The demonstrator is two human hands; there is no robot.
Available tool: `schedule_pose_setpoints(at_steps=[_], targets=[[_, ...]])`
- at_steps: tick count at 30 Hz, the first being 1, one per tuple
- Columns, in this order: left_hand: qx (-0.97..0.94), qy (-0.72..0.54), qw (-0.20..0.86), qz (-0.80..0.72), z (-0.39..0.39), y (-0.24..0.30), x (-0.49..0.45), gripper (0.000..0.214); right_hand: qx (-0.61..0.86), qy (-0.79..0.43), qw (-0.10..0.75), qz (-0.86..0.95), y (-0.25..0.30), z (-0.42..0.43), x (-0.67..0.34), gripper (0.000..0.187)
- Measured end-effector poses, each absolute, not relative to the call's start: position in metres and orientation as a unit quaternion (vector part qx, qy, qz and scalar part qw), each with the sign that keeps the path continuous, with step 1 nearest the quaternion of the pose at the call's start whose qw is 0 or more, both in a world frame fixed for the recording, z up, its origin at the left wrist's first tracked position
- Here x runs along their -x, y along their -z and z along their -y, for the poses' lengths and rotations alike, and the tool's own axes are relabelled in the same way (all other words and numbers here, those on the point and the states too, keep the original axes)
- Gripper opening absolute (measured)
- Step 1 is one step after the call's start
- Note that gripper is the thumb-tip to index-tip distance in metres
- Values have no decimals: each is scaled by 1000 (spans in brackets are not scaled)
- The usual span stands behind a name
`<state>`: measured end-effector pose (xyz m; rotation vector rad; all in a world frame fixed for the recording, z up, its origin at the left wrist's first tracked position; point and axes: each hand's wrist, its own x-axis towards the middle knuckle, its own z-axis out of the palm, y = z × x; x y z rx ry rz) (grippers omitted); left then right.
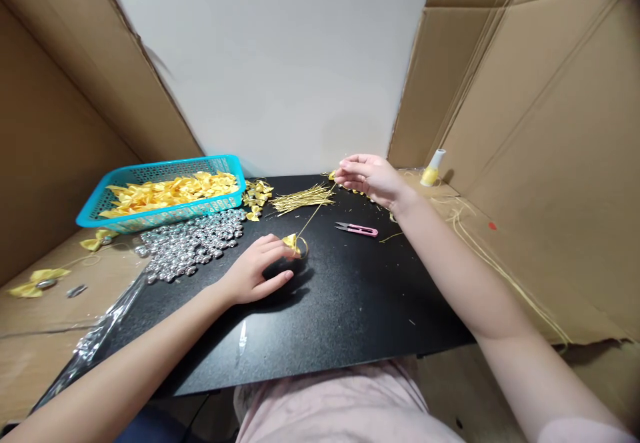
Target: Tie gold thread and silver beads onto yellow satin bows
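Observation:
My left hand rests low over the black tabletop, its fingertips closed on a small yellow ribbon bow. A thin yellow thread runs taut from the bow up to my right hand. That hand is raised above the table with its fingertips pinched on the thread's upper end. Below it lies a pair of pink-handled thread snips. A bundle of gold twist ties lies beyond my left hand. Silver, bead-like pieces are spread to its left.
A turquoise basket of yellow bows stands at the back left. More bows lie beside it, and others on the cardboard at left. A yellow thread spool stands at the back right. Cardboard walls flank the table.

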<state>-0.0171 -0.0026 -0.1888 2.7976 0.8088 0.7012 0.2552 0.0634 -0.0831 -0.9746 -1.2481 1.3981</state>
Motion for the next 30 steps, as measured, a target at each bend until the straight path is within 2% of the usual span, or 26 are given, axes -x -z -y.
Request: schedule_pose_setpoints(at_steps=[4, 9, 15, 30], targets=[[-931, -228, 80, -274, 8, 189, 15, 18, 408, -582, 468, 525, 85, -63, -255, 15], [-916, -272, 122, -270, 8, 192, 14, 31, 394, -591, 449, 542, 91, -64, -255, 12], [-877, -332, 163, -308, 8, 196, 9, 25, 394, -596, 424, 557, 98, -63, -252, 10], [-894, -271, 156, -321, 1, 192, 11, 19, 407, -604, 413, 546, 104, -63, -247, 15]])
